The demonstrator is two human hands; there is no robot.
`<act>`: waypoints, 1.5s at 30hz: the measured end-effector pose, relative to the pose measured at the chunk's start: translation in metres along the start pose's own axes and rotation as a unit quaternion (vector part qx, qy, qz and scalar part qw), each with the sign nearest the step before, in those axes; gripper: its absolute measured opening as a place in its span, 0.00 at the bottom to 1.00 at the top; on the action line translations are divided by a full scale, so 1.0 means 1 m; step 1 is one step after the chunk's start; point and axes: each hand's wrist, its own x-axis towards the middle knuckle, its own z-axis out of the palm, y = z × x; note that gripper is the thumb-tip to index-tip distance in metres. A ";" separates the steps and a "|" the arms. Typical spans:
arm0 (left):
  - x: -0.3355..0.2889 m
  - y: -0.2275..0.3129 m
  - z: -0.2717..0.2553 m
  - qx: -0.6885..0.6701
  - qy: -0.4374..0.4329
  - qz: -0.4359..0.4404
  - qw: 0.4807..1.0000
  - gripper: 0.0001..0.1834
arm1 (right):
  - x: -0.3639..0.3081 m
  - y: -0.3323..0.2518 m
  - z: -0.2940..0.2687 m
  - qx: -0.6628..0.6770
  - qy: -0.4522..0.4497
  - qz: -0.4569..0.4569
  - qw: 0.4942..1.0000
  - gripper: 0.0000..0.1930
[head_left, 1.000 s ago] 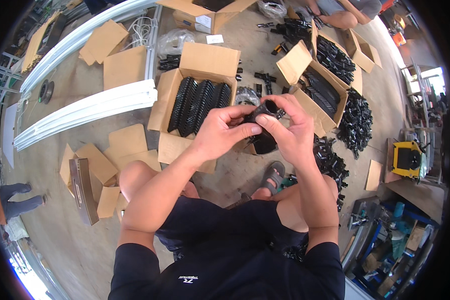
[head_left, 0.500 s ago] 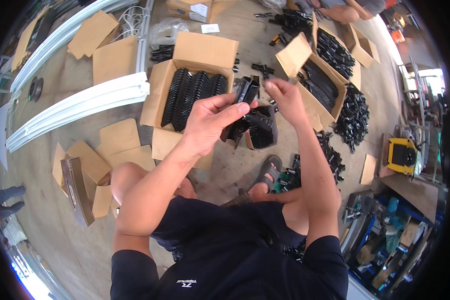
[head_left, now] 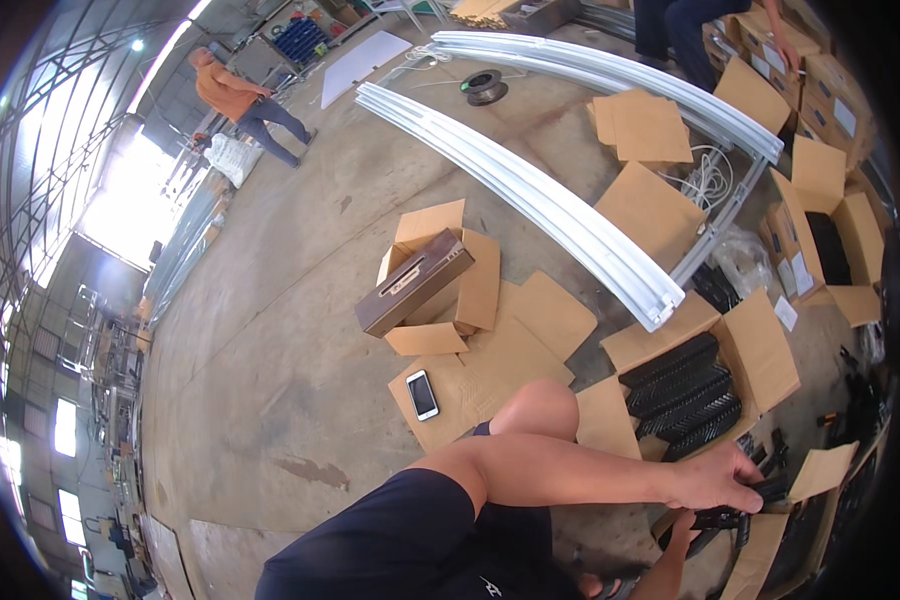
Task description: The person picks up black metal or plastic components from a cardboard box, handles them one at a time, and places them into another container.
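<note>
My left hand (head_left: 715, 480) is stretched out to the right, its thumb and fingers closed round a black plastic part (head_left: 770, 488). Just below it, my right hand (head_left: 680, 535) shows only in part, low in the picture; its fingers are at another black part (head_left: 715, 520), and whether they grip it I cannot make out. Close by the left hand stands an open cardboard box (head_left: 770, 350) with rows of black parts (head_left: 685, 390) stacked inside. To the right of the hands, a second open carton (head_left: 825, 475) also holds black parts.
A phone (head_left: 422, 395) lies on flat cardboard (head_left: 510, 370) at my left. Beyond are an open box with a brown carton (head_left: 415, 282) on it, long white rails (head_left: 530, 190) and a wire spool (head_left: 483, 88). Other people include one in an orange top (head_left: 232, 95) far left.
The view has swung to the left, so the hands now sit at the lower right. The left hand still grips a black part. The right hand is now lower, partly hidden.
</note>
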 end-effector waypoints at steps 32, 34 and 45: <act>0.012 0.004 -0.015 0.464 0.090 0.138 0.870 0.24 | 0.007 -0.094 -0.193 0.240 0.164 -0.143 0.946 0.10; 0.020 0.003 -0.004 0.501 0.086 0.154 0.847 0.24 | 0.008 -0.098 -0.244 0.249 0.203 -0.181 0.930 0.10; 0.004 -0.011 0.011 0.603 0.057 0.171 0.777 0.23 | -0.136 -0.255 -0.372 0.315 0.159 -0.354 0.866 0.08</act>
